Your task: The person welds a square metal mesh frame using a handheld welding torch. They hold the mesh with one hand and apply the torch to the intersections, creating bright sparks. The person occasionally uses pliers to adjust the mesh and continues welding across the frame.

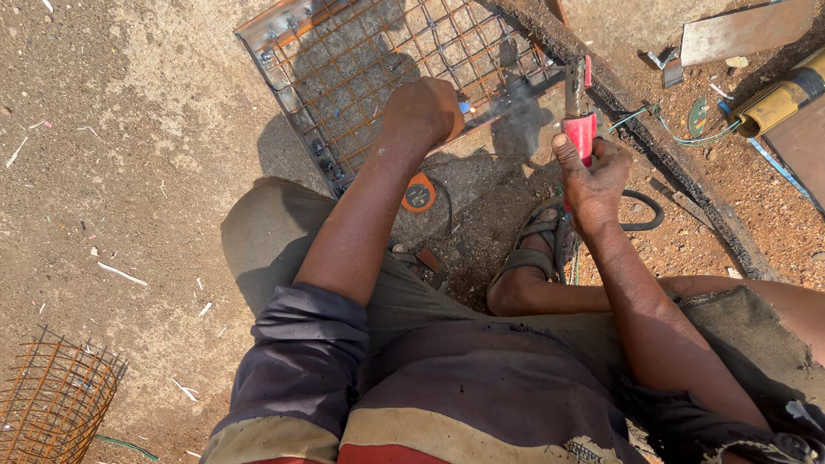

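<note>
A rusty square wire-mesh panel with a metal frame (378, 69) is laid flat on the sandy ground and is taken here as the landmark. The left hand (425, 110) is rested on the near edge of the panel, its fingers curled shut around a small object of which only a blue tip shows; what the object is cannot be told. Just beside the panel's right corner, the right hand (593, 176) is held with its fingers closed around a red-handled welding holder (581, 133), whose dark metal jaw is pointed up toward that corner, where a thin haze of smoke is seen. Below the panel's near edge, between the two forearms, a small round orange disc (418, 192) is lying on the ground with a thin dark wire beside it. A black cable (644, 210) is looped on the ground right of the panel, past the right hand. A sandalled foot (537, 245) is planted below the panel. Well apart from the panel, at the lower left, a rusty wire-mesh cage (53, 399) is standing; nothing can be made out inside it.
</note>
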